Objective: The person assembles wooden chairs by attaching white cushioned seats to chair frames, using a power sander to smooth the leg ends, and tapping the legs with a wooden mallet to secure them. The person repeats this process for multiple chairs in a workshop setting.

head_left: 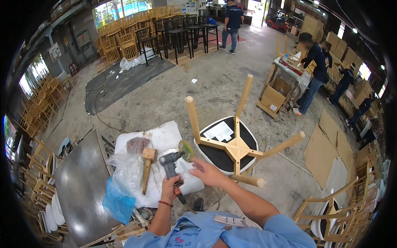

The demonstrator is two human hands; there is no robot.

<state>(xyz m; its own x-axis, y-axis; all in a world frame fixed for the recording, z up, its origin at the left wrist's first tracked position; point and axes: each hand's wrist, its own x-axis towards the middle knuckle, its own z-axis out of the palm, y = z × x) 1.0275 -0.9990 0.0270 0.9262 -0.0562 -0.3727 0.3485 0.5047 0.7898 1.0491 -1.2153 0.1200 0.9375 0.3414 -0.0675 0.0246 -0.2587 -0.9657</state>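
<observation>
My left hand (170, 188) grips a dark power grinder (172, 163) with a round greenish disc (185, 150) at its tip. The disc is close to one leg of an upturned wooden stool (235, 146) with a black seat and a white label, its legs pointing up. My right hand (208, 172) hovers with fingers apart just right of the grinder, beside the stool's seat rim, holding nothing. A wooden mallet (147, 165) lies left of the grinder on a white sheet (165, 136).
A dark metal tabletop (80, 186) and crumpled clear and blue plastic bags (120, 186) lie to the left. Stacked wooden chairs line the left and far sides. Several people stand at a bench (289, 66) to the right. Cardboard sheets (326, 149) lie on the floor.
</observation>
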